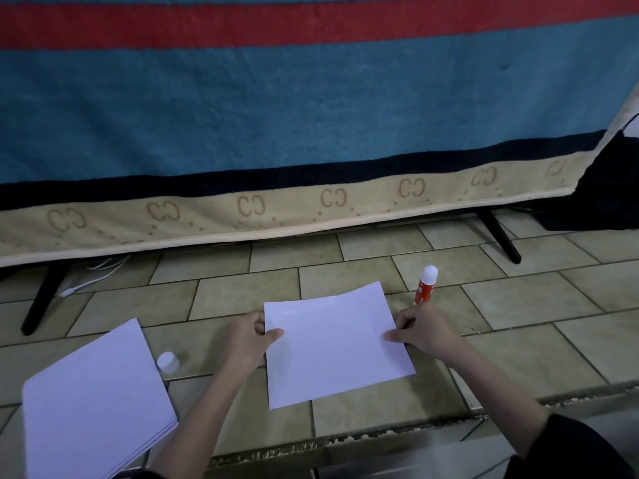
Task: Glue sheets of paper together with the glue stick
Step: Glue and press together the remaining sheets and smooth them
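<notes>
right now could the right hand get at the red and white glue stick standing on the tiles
Probably yes. The red and white glue stick stands upright just beyond the right hand with nothing between, but that hand pinches the white paper sheet and must let go first.

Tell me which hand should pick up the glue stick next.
Probably the right hand: the glue stick stands just beyond its fingers, uncapped. The left hand pinches the sheet's opposite edge.

Light: dim and even, I see.
Glare: faint sheen on the sheet.
Edges: towel border bows.
</notes>
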